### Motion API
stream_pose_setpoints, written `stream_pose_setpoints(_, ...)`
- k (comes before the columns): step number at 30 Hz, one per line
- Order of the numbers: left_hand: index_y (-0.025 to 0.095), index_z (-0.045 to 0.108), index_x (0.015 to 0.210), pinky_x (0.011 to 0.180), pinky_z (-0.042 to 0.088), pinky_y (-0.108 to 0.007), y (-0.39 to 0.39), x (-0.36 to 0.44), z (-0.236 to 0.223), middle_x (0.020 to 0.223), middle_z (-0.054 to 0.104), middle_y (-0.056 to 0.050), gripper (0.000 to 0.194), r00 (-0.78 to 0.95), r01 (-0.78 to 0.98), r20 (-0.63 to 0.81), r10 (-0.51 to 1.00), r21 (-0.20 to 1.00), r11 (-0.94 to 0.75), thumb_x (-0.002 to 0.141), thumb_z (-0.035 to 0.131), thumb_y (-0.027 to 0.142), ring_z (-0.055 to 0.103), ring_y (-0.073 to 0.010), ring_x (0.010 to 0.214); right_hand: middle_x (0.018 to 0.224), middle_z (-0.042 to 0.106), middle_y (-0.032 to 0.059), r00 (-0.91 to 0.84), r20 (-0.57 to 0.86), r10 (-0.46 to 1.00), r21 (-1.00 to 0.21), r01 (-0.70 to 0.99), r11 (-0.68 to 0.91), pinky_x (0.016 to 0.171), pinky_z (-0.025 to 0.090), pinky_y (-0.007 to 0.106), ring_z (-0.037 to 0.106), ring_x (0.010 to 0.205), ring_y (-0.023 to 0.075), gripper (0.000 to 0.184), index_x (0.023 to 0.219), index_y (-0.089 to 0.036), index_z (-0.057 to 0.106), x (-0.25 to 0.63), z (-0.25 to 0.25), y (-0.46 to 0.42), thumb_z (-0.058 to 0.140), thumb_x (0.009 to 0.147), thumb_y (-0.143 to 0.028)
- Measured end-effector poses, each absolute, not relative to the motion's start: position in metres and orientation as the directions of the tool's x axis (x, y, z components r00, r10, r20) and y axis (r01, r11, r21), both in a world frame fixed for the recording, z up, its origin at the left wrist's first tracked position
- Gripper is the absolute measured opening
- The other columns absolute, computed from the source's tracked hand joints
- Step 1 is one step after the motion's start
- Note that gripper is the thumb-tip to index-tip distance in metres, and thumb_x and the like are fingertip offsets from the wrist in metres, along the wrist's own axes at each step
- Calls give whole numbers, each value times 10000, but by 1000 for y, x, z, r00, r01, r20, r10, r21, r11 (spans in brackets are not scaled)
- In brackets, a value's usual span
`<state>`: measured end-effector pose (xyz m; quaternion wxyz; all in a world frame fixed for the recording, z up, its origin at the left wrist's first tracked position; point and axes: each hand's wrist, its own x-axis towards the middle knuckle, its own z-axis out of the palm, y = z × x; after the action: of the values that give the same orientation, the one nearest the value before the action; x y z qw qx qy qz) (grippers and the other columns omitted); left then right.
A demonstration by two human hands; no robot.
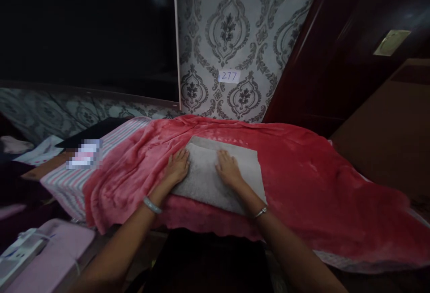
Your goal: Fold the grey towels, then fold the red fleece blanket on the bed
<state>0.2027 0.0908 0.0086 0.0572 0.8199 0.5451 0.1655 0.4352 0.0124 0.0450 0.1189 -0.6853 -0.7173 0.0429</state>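
Person's L hand (178, 167) & R hand (229, 170) are prob. smoothing folded grey plush cloth (204, 185) on red fleece blanket (295, 172); fingers slightly apart; lifting it'd be needing fingertips under edge.

A dark screen (90, 33) hangs on damask-patterned wallpaper (228, 28) beside a dark red panel (339, 46).

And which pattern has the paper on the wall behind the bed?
Grey ornate damask wallpaper, in the head view.
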Motion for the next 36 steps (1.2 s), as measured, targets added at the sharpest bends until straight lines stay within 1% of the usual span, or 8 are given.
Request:
stream_pose_setpoints(4, 133, 422, 1517, 1214, 332, -473, 91, 198, -10, 1622, 356, -145, 555, 369, 835, 248, 896, 336, -437, 984, 349, 269, 347, -244, 1498, 1674, 224, 68, -401, 59, 914, -247, 881, 402, 1243, 153, 487, 154, 1552, 213, 605, 1605, -203, 262, 384, 34, 22, 318, 1023, -361)
stream_pose_setpoints(6, 140, 416, 1522, 1215, 336, -447, 93, 195, -15, 1615, 375, -135, 553, 367, 827, 256, 894, 351, -439, 989, 325, 256, 358, -223, 1492, 1675, 223, 49, -462, 46, 886, -236, 856, 459, 1250, 118, 480, 138, 1555, 207, 609, 1605, -226, 263, 383, 26, 27, 314, 1031, -424)
stream_pose_setpoints(14, 130, 391, 1538, 1227, 314, -462, 91, 195, -13, 1630, 345, -128, 576, 355, 836, 220, 909, 360, -414, 979, 326, 251, 338, -241, 1502, 1682, 188, 73, -80, 39, 996, -148, 985, 85, 1243, 123, 467, 140, 1554, 230, 645, 1609, -181, 244, 459, 23, 49, 321, 1032, -461)
stream_pose_setpoints(19, 117, 404, 1532, 1219, 328, -470, 87, 198, -11, 1622, 356, -137, 581, 320, 859, 216, 923, 345, -378, 964, 334, 223, 353, -249, 1495, 1675, 204, 109, 98, 7, 995, -141, 985, -96, 1221, 169, 547, 150, 1551, 269, 640, 1600, -146, 258, 466, 36, 49, 315, 1038, -446)
stream_pose_setpoints(26, 145, 467, 1496, 1183, 306, -626, 90, 216, 30, 1603, 394, -142, 553, 279, 921, 203, 938, 219, -322, 974, 358, 289, 344, -349, 1487, 1680, 193, 81, -131, 63, 989, -186, 972, 141, 1223, 149, 564, 135, 1555, 254, 585, 1599, -208, 277, 419, 44, 69, 278, 1043, -390)
stream_pose_setpoints(30, 178, 467, 1503, 1208, 267, -597, 102, 237, 37, 1607, 396, -108, 547, 393, 890, 220, 893, 152, -429, 988, 343, 313, 288, -319, 1516, 1663, 266, 39, -198, 75, 977, -232, 950, 210, 1228, 171, 525, 205, 1537, 247, 569, 1591, -227, 298, 410, 39, 83, 271, 1047, -391)
stream_pose_setpoints(32, 177, 458, 1512, 1203, 285, -581, 107, 243, 29, 1604, 401, -107, 555, 413, 885, 209, 886, 139, -445, 992, 337, 329, 292, -314, 1515, 1657, 287, 28, -181, 82, 980, -237, 951, 196, 1235, 167, 488, 221, 1531, 233, 572, 1584, -229, 315, 416, 36, 88, 273, 1048, -425)
stream_pose_setpoints(36, 178, 444, 1522, 1192, 314, -569, 112, 243, 13, 1602, 403, -107, 570, 405, 881, 241, 882, 157, -447, 988, 335, 346, 306, -309, 1509, 1655, 278, 104, -32, 72, 997, -235, 971, 48, 1227, 165, 495, 223, 1529, 259, 619, 1572, -161, 341, 446, 30, 95, 259, 1045, -475)
